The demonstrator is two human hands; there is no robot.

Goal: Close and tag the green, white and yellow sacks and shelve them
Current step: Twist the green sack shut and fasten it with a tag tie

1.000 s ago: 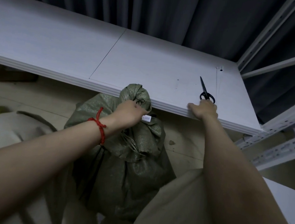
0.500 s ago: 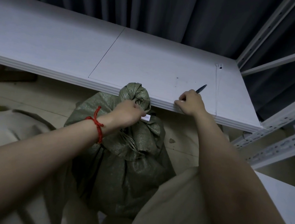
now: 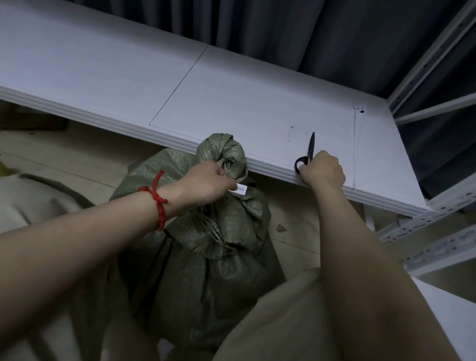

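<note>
- Green woven plastic sack (image 3: 203,265) stands upright on the pale tiled floor (image 3: 56,153), just in front of the white shelf board (image 3: 123,78), its bunched, tied neck rising to touch the board's front edge.
- Left hand (image 3: 207,182), with a red cord bracelet (image 3: 157,201) on the wrist, is clenched around the sack's neck just under the knot.
- Small white tag with printed digits (image 3: 240,189) sticks out beside that hand's knuckles, against the sack.
- Right hand (image 3: 322,169) rests at the shelf's front edge, fingers curled into the handles of black scissors (image 3: 308,152).
- The scissors lie on the board, blades together and pointing away from the person.
- Dark pleated curtain (image 3: 250,6) hangs behind the shelf; a white slotted metal upright (image 3: 465,206) stands at the right.
</note>
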